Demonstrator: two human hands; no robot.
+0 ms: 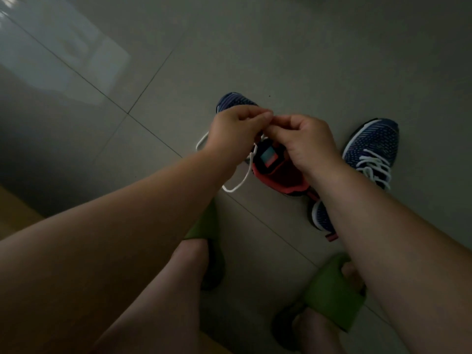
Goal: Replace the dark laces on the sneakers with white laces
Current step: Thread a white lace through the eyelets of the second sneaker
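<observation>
1. Grey floor tiles [255,60] carry everything; nearest the person, green slippers [332,290] sit on the feet.
2. Beyond them the left hand [235,129] and right hand [306,144] meet fingertip to fingertip, both curled and apparently pinching the white lace [242,177]; the pinch itself is too dim to confirm.
3. Directly under the hands lies the sneaker [275,172], its red opening toward the person and toe pointing away; lace loops trail off its left side.
4. Toward the floor's right edge, the second sneaker [373,149] already wears white lacing.
5. Both hands are equally near; the next eyelet lies straight below.
</observation>
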